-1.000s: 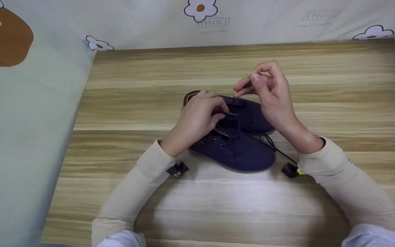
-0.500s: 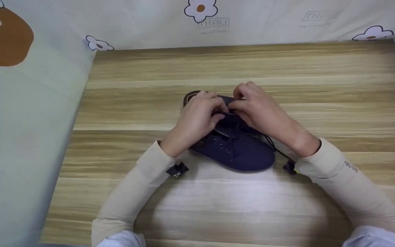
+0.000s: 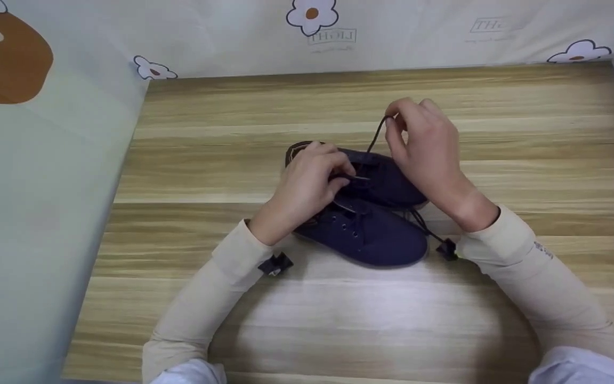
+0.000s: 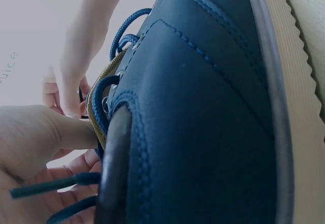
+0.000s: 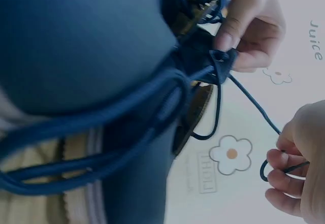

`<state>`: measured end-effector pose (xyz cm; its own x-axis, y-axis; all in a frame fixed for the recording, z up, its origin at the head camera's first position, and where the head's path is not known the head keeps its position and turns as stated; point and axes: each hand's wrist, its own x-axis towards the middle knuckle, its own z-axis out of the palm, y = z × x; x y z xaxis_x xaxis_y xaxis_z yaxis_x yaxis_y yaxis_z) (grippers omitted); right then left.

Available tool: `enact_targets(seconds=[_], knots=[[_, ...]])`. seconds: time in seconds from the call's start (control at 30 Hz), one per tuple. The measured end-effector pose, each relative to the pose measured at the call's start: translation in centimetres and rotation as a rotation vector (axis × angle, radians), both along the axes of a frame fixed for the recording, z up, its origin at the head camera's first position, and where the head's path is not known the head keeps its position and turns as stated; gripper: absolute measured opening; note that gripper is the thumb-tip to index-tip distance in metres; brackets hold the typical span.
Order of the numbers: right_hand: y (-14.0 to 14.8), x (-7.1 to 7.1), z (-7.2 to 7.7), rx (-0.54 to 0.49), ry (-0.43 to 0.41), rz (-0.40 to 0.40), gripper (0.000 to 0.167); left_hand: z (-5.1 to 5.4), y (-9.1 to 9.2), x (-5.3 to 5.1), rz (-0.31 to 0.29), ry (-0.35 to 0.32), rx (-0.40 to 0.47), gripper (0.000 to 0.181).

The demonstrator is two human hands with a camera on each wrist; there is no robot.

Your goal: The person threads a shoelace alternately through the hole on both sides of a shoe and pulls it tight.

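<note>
Two navy lace-up shoes lie side by side on the table, toes to the right: the near shoe (image 3: 387,245) and the far shoe (image 3: 400,181). With thumb and fingers, my left hand (image 3: 309,178) pinches the far shoe's eyelet flap (image 5: 200,49). A dark shoelace (image 3: 375,137) rises from that flap to my right hand (image 3: 427,141), whose thumb and fingers pinch it above the shoe. In the right wrist view the lace passes through an eyelet beside the left thumb. The near shoe fills much of the left wrist view, its lace (image 4: 104,89) threaded through several eyelets.
Lace loops (image 5: 117,107) hang blurred before the right wrist camera. Black wrist devices (image 3: 276,263) show under both sleeves. The wood-grain table (image 3: 371,330) meets a flower-printed sheet (image 3: 221,37) at the back and left.
My right hand came down to the flap beside the left hand, then moved up and right, drawing a length of lace with it. The left hand and both shoes stay in place.
</note>
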<state>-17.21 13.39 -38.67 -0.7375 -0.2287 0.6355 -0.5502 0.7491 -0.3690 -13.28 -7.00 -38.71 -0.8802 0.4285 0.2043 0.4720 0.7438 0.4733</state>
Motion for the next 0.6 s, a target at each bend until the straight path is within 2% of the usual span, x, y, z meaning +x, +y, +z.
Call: enact_targets(seconds=[0.13,0.23,0.4,0.5,0.6], knots=[[0.0,0.1,0.2,0.005,-0.007,0.019,0.012,0.0,0.0,0.0,0.003,0.0,-0.002,0.008],[0.0,0.3,-0.1,0.069,-0.023,0.098,0.012,0.0,0.0,0.0,0.002,0.002,-0.008,0.008],[-0.1,0.7,-0.9,0.199,-0.075,0.257,0.024,0.0,0.1,0.1,0.008,0.007,-0.016,0.009],[0.0,0.8,-1.4,0.231,-0.125,0.34,0.027,0.0,0.1,0.1,0.009,0.006,-0.018,0.009],[0.0,0.7,-1.7,0.211,-0.176,0.401,0.023,0.0,0.1,0.1,0.004,0.008,-0.022,0.008]])
